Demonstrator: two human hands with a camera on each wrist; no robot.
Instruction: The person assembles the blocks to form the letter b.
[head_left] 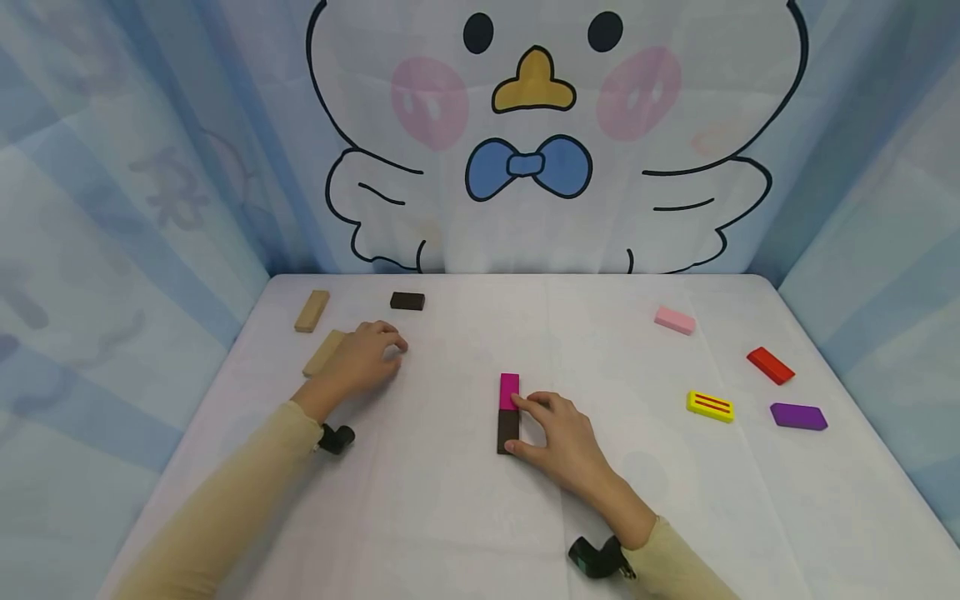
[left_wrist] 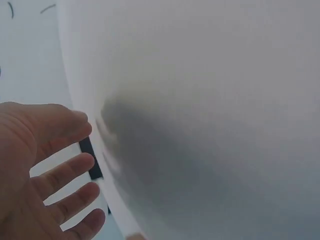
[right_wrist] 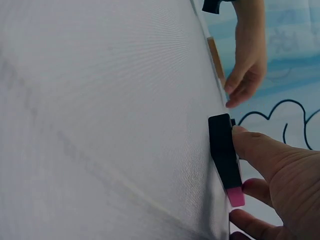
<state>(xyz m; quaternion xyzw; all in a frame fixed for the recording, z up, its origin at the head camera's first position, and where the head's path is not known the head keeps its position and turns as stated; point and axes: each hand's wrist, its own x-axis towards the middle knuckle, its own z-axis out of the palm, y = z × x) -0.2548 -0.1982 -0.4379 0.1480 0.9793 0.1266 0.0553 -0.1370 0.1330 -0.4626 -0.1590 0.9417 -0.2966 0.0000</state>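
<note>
A magenta block and a dark brown block lie end to end in one line on the white table. My right hand is at their right side, its thumb on the near end of the brown block and its index fingertip at the magenta one. In the right wrist view the thumb also meets the dark block. Over the table's left part, my left hand is held with loosely bent fingers and nothing in it. It partly covers a tan block.
Another tan block and a dark block lie at the back left. On the right are a pink block, a red block, a yellow block with red stripes and a purple block. Curtains surround the table.
</note>
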